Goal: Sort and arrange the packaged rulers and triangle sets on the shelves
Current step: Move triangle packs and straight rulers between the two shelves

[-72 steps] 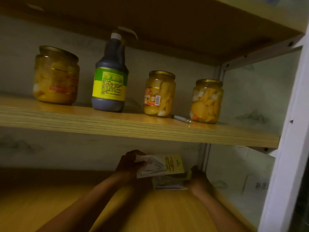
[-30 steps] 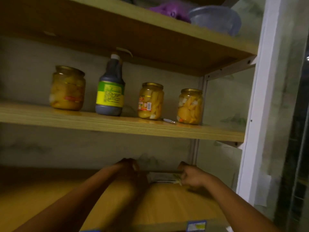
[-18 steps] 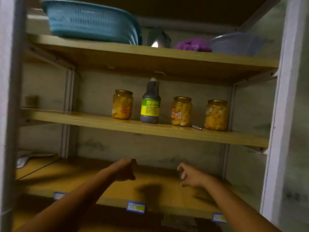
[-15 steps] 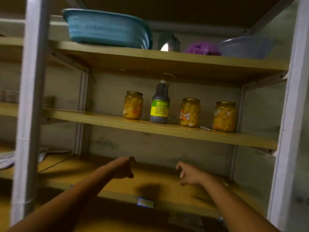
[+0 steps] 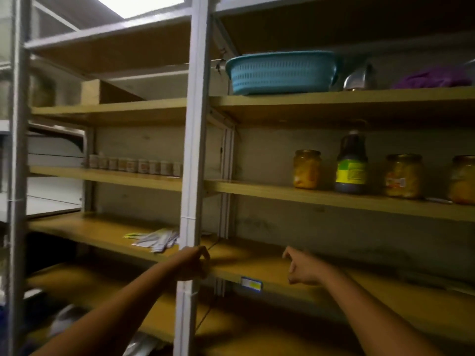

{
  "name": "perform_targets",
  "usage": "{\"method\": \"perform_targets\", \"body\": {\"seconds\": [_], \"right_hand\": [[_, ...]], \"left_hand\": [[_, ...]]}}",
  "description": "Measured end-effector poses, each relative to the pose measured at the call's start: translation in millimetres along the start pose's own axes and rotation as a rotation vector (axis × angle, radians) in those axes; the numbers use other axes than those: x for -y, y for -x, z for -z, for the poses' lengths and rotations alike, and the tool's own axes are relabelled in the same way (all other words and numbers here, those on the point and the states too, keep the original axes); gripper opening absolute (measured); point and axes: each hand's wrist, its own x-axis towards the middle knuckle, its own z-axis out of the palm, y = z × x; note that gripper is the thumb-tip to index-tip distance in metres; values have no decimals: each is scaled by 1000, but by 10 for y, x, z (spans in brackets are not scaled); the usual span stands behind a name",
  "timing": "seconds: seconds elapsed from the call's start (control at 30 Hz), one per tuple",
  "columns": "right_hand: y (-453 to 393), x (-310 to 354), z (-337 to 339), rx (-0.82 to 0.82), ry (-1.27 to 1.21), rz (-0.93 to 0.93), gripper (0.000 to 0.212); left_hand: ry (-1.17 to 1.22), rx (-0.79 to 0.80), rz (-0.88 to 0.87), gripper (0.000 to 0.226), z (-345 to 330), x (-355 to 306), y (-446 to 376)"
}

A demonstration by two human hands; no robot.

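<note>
A loose pile of flat packaged rulers and triangle sets (image 5: pixel 155 238) lies on the third wooden shelf (image 5: pixel 97 233) of the left bay, just left of a white upright post (image 5: pixel 191 160). My left hand (image 5: pixel 191 262) hangs in front of that post at shelf height, fingers curled, with nothing visible in it. My right hand (image 5: pixel 302 268) hovers over the front edge of the right bay's shelf (image 5: pixel 257 263), fingers loosely bent and apart, empty. Both hands are apart from the pile.
Three jars of yellow fruit (image 5: pixel 307 169) and a dark sauce bottle (image 5: pixel 350 163) stand on the shelf above. A blue basket (image 5: pixel 281 73) sits higher up. Small jars (image 5: pixel 133 165) line the left bay. More packets (image 5: pixel 140 346) lie on the lowest shelf.
Both hands let go of the packets at the back right of the shelf and drew back empty. The view swung left, bringing in the left bay and its pile.
</note>
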Motion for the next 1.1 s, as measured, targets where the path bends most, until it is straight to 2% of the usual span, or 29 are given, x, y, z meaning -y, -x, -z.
{"method": "perform_targets", "body": {"seconds": [0.1, 0.23, 0.4, 0.53, 0.67, 0.83, 1.0, 1.1], "right_hand": [[-139, 609, -318, 22, 19, 27, 64], [-317, 1395, -607, 26, 1, 95, 65], [-617, 2147, -829, 29, -37, 148, 56], [-968, 2628, -1003, 45, -12, 196, 61], [-1448, 3008, -1098, 35, 26, 265, 67], [-2068, 3302, -1166, 52, -25, 321, 63], [-2663, 3383, -1126, 32, -65, 269, 57], [-2845, 3355, -1207, 61, -43, 233, 57]], "left_hand": [[25, -38, -16, 35, 226, 663, 187], [190, -4, 131, 30, 509, 1292, 436], [146, -66, 153, 34, 769, 1893, 465], [64, -77, 163, 41, 900, 2326, 316], [25, -103, 185, 41, 998, 2660, 93], [7, -98, 185, 38, 1229, 2984, -346], [3, -122, 137, 40, 1481, 3147, -875], [27, -78, 123, 41, 1465, 3268, -1192]]}}
